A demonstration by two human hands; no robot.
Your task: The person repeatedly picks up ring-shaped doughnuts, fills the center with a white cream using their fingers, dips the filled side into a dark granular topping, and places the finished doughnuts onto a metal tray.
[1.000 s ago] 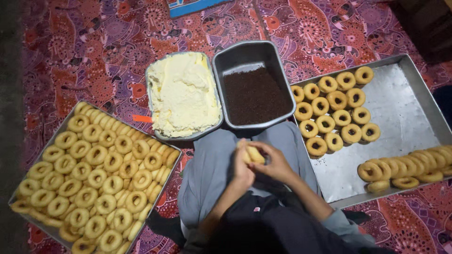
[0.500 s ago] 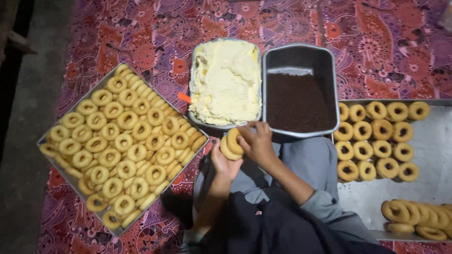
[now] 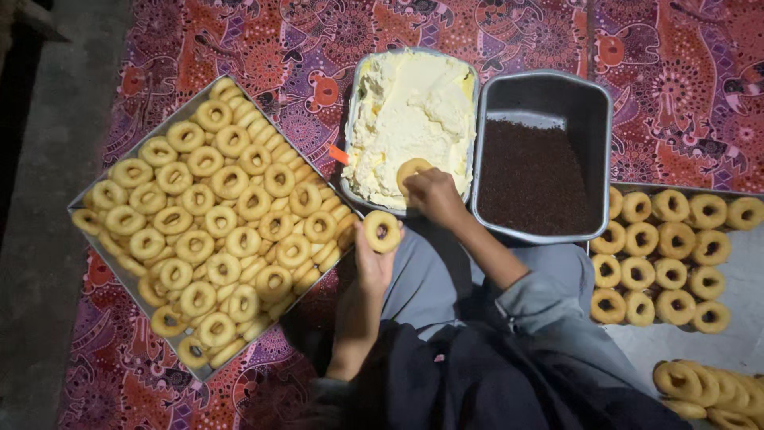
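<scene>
The left hand holds one plain ring-shaped pastry half, fingers curled round its edge, just beside the right corner of the big left tray. The right hand is closed on another ring half and presses it down into the cream tin, at the tin's near edge.

The work looks to be somewhere in the middle. The left tray is packed full of plain rings, side by side and a few stacked up. The right tray has neat rows of finished-looking rings along its far side, and a small leaning row at its near corner, with bare metal in between. So a lot is done, and a lot of plain rings are left, I think.

The rings are golden, round, with a hole in the middle, and they look dry and a bit bumpy. The cream is pale yellow, soft and lumpy, piled high. Next to it stands a dark tin with rounded corners, about half full of tiny brown sprinkles that look grainy. A small orange handle pokes out at the cream tin's left side. Both trays are flat, grey, shiny metal. Everything sits on a red and purple patterned cloth on the floor.
</scene>
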